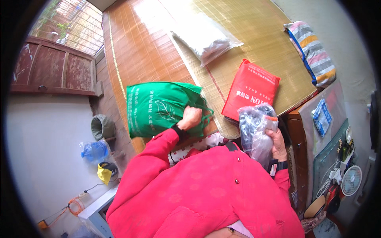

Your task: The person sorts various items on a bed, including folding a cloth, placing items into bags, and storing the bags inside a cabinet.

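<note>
My left hand (190, 117) is closed on the cloth of a green non-woven bag (151, 110), close to its handle loops. The bag lies on the mat-covered bed and bears white print and a leaf outline. In my right hand (276, 142) is a clear plastic bag (256, 128) with dark, folded contents that I cannot make out. Just beyond it rests a red printed bag (253, 89), partly covered by the plastic one. Farther off, a clear bag of white, soft contents (205, 38) lies on the woven mat (253, 35).
A striped folded textile (314, 53) lies at the bed's right edge. To the right, a cabinet top (306, 107) bears a blue-and-white packet (322, 117), cables and a small white fan (351, 180). A waste bin (102, 127) and a blue plastic item (94, 151) stand left.
</note>
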Action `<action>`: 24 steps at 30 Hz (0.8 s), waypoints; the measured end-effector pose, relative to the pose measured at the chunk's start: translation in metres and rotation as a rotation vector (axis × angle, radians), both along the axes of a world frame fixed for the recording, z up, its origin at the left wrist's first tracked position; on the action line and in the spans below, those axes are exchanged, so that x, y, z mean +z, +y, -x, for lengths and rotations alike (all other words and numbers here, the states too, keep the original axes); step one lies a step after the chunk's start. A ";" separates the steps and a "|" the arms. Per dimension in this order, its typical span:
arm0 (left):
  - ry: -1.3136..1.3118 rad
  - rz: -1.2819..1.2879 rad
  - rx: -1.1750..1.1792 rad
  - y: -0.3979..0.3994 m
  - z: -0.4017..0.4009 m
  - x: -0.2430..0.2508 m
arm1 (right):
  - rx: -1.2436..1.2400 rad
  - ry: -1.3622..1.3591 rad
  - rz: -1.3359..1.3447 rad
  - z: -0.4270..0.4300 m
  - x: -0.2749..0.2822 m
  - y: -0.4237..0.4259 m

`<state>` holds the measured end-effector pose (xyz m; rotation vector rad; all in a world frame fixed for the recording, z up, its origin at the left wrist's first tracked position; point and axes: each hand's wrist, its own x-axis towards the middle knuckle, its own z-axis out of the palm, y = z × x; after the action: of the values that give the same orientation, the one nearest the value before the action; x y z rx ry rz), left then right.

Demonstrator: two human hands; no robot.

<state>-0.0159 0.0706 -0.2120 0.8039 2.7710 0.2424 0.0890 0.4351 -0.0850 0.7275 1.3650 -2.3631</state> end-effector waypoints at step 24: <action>0.143 -0.448 1.257 -0.027 -0.073 0.115 | 0.229 0.006 0.151 0.129 -0.098 0.018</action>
<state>0.0572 0.0433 -0.0968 -1.0090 2.9504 1.0387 -0.0404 0.4526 -0.1829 0.4947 1.1867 -2.2576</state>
